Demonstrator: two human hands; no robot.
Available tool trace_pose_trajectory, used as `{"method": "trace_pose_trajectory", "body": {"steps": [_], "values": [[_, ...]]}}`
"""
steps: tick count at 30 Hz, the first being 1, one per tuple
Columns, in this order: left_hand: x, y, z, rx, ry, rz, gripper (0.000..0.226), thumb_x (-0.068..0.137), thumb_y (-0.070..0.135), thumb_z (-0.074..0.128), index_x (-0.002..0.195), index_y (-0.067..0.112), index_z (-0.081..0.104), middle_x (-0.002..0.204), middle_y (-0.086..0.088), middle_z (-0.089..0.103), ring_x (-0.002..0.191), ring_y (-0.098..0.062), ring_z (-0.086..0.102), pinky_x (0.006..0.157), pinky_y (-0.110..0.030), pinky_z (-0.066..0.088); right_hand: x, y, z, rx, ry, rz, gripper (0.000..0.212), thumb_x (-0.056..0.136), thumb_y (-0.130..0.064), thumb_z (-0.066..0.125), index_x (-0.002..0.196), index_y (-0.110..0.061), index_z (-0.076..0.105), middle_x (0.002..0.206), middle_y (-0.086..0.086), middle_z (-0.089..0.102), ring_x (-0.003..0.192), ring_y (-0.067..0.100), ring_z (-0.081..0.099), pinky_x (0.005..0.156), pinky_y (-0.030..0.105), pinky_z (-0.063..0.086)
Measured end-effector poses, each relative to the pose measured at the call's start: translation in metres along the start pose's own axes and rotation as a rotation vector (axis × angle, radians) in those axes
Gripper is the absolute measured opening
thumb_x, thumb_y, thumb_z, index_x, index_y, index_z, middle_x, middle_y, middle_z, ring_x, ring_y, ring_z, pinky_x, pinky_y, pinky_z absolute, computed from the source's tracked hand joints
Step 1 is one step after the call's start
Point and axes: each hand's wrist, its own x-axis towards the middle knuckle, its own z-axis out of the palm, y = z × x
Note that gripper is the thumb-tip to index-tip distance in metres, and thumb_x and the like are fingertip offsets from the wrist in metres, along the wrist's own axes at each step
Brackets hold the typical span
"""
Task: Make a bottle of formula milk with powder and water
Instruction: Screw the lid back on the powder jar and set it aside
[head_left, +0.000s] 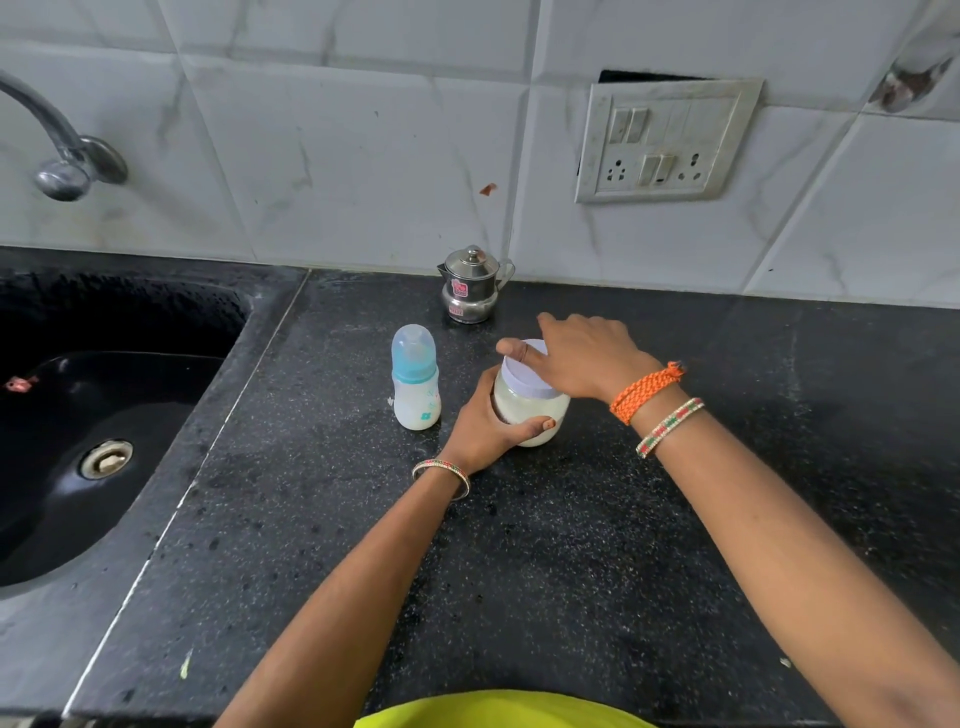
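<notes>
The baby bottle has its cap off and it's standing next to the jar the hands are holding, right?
Not quite. The baby bottle has its clear cap on, over the blue collar, as the head view shows. It does stand beside the jar, which the left hand grips around its side while the right hand rests on its white lid.

A black, white-speckled stone worktop (571, 545) runs along a tiled wall, with a dark sink set into it at the left. Three things stand on it. A small steel lidded pot (470, 286) sits upright near the wall. In front of it and to the left stands a baby bottle (415, 379) with a blue collar and clear cap. Just right of the bottle stands a white-lidded jar (530, 400) of pale powder.
</notes>
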Motion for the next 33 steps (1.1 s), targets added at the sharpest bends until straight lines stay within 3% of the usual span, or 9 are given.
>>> {"method": "trace_pose_trajectory", "body": {"steps": [4, 6, 8, 11, 15, 20, 26, 31, 33], "values": [[-0.002, 0.001, 0.000, -0.016, 0.008, -0.013, 0.091, 0.062, 0.045, 0.081, 0.136, 0.031, 0.031, 0.132, 0.008, 0.052, 0.119, -0.010, 0.049, 0.097, -0.026, 0.038, -0.007, -0.002, -0.006, -0.028, -0.084, -0.193, 0.088, 0.083, -0.051, 0.061, 0.151, -0.032, 0.010, 0.141, 0.014, 0.041, 0.129, 0.034, 0.037, 0.096, 0.045, 0.039], [-0.001, 0.001, 0.001, -0.009, 0.013, 0.002, 0.091, 0.064, 0.043, 0.081, 0.137, 0.030, 0.029, 0.132, 0.009, 0.050, 0.120, -0.008, 0.047, 0.098, -0.025, 0.036, -0.002, -0.001, -0.005, -0.007, -0.253, -0.295, 0.089, 0.081, -0.029, 0.069, 0.149, -0.043, 0.013, 0.158, 0.008, 0.013, 0.143, 0.032, 0.013, 0.110, 0.052, 0.028], [-0.001, 0.002, 0.000, 0.011, 0.010, 0.009, 0.091, 0.066, 0.041, 0.081, 0.139, 0.029, 0.027, 0.130, 0.012, 0.047, 0.119, -0.006, 0.045, 0.098, -0.023, 0.034, 0.003, 0.001, 0.001, 0.117, -0.350, -0.319, 0.078, 0.086, -0.015, 0.065, 0.146, -0.043, 0.024, 0.161, 0.003, 0.007, 0.147, 0.027, 0.006, 0.115, 0.053, 0.020], [-0.001, 0.001, 0.000, 0.026, 0.004, -0.001, 0.092, 0.068, 0.038, 0.081, 0.140, 0.028, 0.025, 0.127, 0.013, 0.045, 0.117, -0.005, 0.044, 0.097, -0.023, 0.034, 0.003, 0.001, 0.006, 0.199, -0.275, -0.281, 0.064, 0.089, -0.018, 0.061, 0.144, -0.037, 0.034, 0.157, 0.008, 0.022, 0.144, 0.028, 0.019, 0.114, 0.049, 0.025], [0.001, 0.000, -0.002, 0.035, -0.022, -0.003, 0.092, 0.066, 0.044, 0.079, 0.140, 0.029, 0.027, 0.138, 0.006, 0.047, 0.124, -0.011, 0.046, 0.106, -0.032, 0.037, -0.002, -0.007, 0.009, 0.027, -0.160, -0.223, 0.066, 0.093, -0.029, 0.055, 0.150, -0.027, 0.021, 0.147, 0.014, 0.037, 0.129, 0.039, 0.037, 0.100, 0.048, 0.040], [0.000, 0.000, -0.004, 0.037, -0.010, 0.018, 0.084, 0.071, 0.034, 0.077, 0.139, 0.027, 0.029, 0.131, 0.009, 0.048, 0.118, -0.008, 0.047, 0.102, -0.030, 0.038, -0.017, -0.019, 0.029, 0.030, -0.125, -0.088, 0.078, 0.097, -0.029, 0.050, 0.152, -0.016, -0.004, 0.148, 0.035, 0.020, 0.119, 0.046, 0.050, 0.089, 0.046, 0.048], [-0.002, -0.001, -0.003, 0.055, -0.016, 0.024, 0.087, 0.070, 0.039, 0.079, 0.140, 0.028, 0.028, 0.140, 0.004, 0.047, 0.122, -0.010, 0.046, 0.104, -0.031, 0.037, -0.016, -0.001, 0.024, -0.068, 0.017, -0.073, 0.092, 0.091, -0.058, 0.043, 0.151, -0.014, -0.011, 0.125, 0.023, 0.053, 0.105, 0.036, 0.058, 0.075, 0.039, 0.042], [-0.004, 0.001, -0.005, 0.049, -0.029, 0.027, 0.094, 0.065, 0.051, 0.075, 0.141, 0.027, 0.026, 0.142, 0.005, 0.045, 0.126, -0.010, 0.044, 0.105, -0.031, 0.037, -0.010, 0.012, 0.017, 0.019, -0.137, -0.296, 0.099, 0.081, -0.047, 0.066, 0.148, -0.044, -0.007, 0.160, 0.006, -0.007, 0.145, 0.038, -0.001, 0.109, 0.060, 0.023], [-0.004, 0.002, -0.004, 0.056, -0.032, 0.032, 0.096, 0.063, 0.051, 0.073, 0.142, 0.026, 0.024, 0.142, 0.003, 0.044, 0.125, -0.009, 0.043, 0.103, -0.029, 0.036, -0.003, 0.012, 0.020, 0.036, -0.185, -0.386, 0.088, 0.083, -0.043, 0.065, 0.147, -0.049, 0.004, 0.161, 0.000, -0.007, 0.147, 0.032, -0.004, 0.111, 0.057, 0.021]]}}
